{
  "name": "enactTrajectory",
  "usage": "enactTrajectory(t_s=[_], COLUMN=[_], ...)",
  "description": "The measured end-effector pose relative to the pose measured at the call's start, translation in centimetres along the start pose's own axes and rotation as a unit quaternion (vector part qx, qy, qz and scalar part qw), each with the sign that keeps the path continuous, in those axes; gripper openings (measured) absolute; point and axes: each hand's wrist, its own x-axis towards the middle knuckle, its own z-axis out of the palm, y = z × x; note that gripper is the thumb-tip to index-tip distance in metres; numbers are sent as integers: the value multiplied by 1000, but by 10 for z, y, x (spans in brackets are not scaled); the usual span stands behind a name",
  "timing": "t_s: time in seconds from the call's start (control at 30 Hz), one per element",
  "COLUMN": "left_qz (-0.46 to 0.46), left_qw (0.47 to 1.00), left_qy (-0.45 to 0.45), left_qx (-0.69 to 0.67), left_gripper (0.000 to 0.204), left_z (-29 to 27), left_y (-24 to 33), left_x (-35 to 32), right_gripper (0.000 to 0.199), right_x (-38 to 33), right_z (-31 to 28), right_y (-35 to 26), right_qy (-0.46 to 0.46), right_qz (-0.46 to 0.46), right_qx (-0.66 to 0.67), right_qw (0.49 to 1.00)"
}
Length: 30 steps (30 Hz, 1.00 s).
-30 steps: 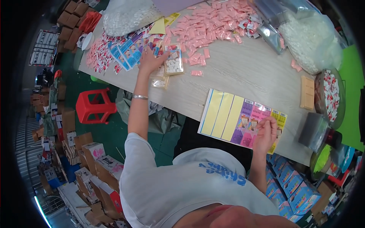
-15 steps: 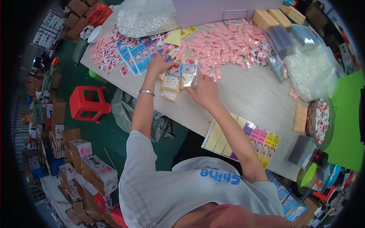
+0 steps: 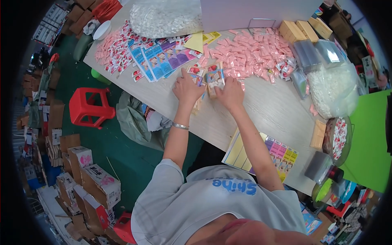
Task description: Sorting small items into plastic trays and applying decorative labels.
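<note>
Two small light-wood boxes stand side by side on the table in front of me. My left hand (image 3: 188, 89) lies over the left box (image 3: 196, 71), fingers bent at its upper left side; strawberry-printed packets show at the box's far end, and the hand hides most of the rest. My right hand (image 3: 231, 94) grips the near right side of the right box (image 3: 214, 77), thumb at its front corner. That box has a strawberry-printed piece at its far end, a blue printed band, and pale pieces at the near end.
Pink sachets (image 3: 257, 51) are heaped beyond the boxes. Strawberry-printed sachets (image 3: 118, 57) and blue printed card sheets (image 3: 153, 61) lie to the left. Bags of white pieces (image 3: 163, 18) stand behind and at right. A yellow and purple sheet (image 3: 281, 153) lies near my right forearm.
My left hand has come from the left box's far end to its near left side, now covering the white pieces. My right hand stays by the right box. The whole view has shifted slightly.
</note>
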Motion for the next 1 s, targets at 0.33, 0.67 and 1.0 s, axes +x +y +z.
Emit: enactTrajectory(t_s=[0.33,0.67,1.0], left_qz=[73,79,54], left_qw=[995,879,944], left_qy=[-73,-138,57], left_qx=[3,-450,-321], left_gripper=[125,86,48], left_z=[-9,1,52], left_y=[-21,-126,-68], left_x=[-39,-36,-45], right_gripper=[18,24,67], right_x=[-37,-73,-59], right_z=[-68,14,47], right_y=[-21,-31,-48], right_qy=[-7,-179,-162], right_qz=[174,84,67], right_qx=[602,569,309], right_qw=[779,798,935])
